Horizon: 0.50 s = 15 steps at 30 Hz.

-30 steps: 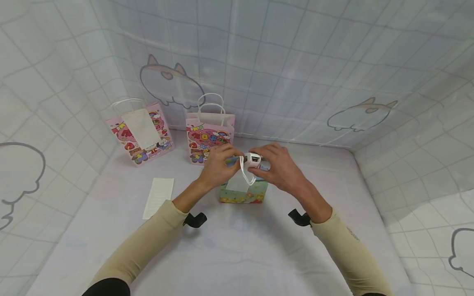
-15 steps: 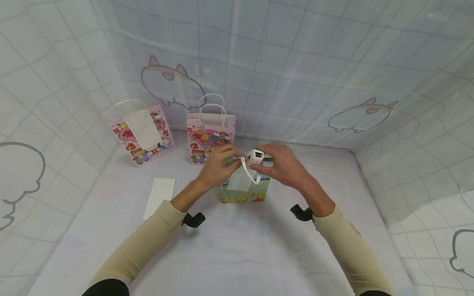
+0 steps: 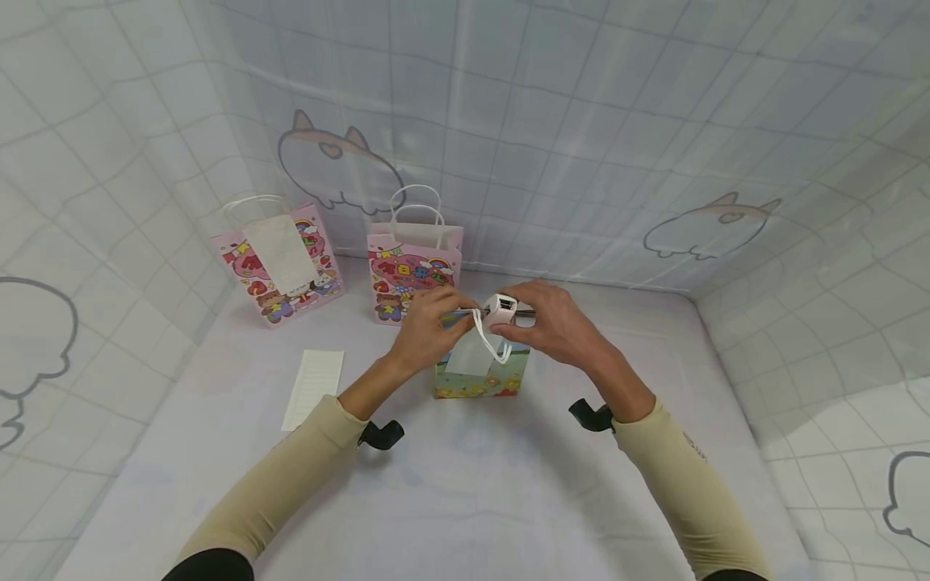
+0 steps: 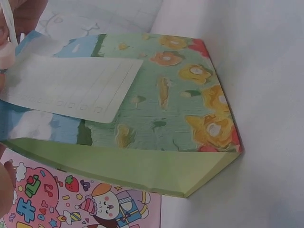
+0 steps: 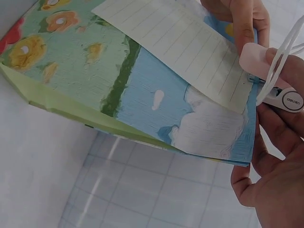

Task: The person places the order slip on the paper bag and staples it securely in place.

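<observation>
A paper gift bag [image 3: 479, 387] with a flower-and-sky print stands between my hands. Against its front lies a lined paper note [image 5: 190, 52], reaching up to the bag's top edge. My left hand [image 3: 427, 329] pinches that edge on the left. In my right hand [image 3: 550, 327] is a small pink and white stapler [image 5: 259, 62], held between thumb and fingers. Its jaws straddle the bag's top edge at the end of the note, as the right wrist view shows. White cord handles [image 3: 488, 339] hang in a loop beside the stapler.
Two pink cartoon gift bags stand at the back: one upright [image 3: 414, 262], the other leaning at the left [image 3: 320, 282] with a blank-looking paper [image 3: 279, 254] on its front. A lined paper pad or sheet [image 3: 312, 387] lies on the white cloth left of my left forearm.
My right hand and the stapler have shifted slightly right, with the stapler turned a little. The flowered bag has also moved slightly right. Over the last half second almost nothing moves.
</observation>
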Each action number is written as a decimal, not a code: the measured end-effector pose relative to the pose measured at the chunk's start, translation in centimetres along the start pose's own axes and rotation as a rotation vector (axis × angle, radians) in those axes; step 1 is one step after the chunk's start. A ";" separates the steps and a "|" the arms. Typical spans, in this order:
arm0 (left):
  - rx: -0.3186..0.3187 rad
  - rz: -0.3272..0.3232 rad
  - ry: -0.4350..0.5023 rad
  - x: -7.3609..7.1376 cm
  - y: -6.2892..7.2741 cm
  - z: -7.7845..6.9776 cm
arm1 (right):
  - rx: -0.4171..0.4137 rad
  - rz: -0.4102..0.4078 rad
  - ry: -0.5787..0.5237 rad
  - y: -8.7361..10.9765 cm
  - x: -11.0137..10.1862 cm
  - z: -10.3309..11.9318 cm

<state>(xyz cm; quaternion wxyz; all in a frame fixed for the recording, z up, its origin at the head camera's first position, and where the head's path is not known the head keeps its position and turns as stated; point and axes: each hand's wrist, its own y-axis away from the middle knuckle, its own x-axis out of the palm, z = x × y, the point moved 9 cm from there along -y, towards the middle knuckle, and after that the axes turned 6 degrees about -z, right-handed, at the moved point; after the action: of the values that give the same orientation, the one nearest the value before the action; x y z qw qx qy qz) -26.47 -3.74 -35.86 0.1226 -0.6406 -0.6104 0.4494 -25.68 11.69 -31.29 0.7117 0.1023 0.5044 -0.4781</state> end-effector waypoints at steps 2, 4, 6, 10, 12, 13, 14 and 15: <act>0.002 -0.001 -0.007 0.1 0.1 0.0 | -0.001 -0.001 0.000 0.0 0.0 0.0; -0.006 0.008 -0.003 0.1 0.1 0.1 | 0.001 -0.001 0.007 0.0 0.0 0.1; -0.036 0.022 0.005 0.2 0.2 0.5 | 0.003 -0.003 0.018 0.0 0.1 0.1; -0.181 0.098 0.056 0.5 0.9 2.1 | 0.013 -0.007 0.033 0.0 0.1 0.1; -0.267 0.146 0.073 0.8 1.5 3.0 | 0.016 -0.012 0.033 0.0 0.0 0.1; -0.304 0.166 0.077 1.0 1.8 3.4 | 0.017 -0.015 0.031 0.0 0.0 0.1; -0.334 0.179 0.079 1.1 2.1 3.7 | 0.017 -0.019 0.028 0.0 0.0 0.1; -0.355 0.188 0.074 1.2 2.3 4.0 | 0.019 -0.021 0.026 0.0 0.0 0.1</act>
<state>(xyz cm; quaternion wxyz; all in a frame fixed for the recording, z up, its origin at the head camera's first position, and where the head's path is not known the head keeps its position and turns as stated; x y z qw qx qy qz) -28.01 -4.77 -40.31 -0.0125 -0.7223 -0.6127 0.3204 -25.63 11.62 -31.19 0.6991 0.1100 0.5101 -0.4888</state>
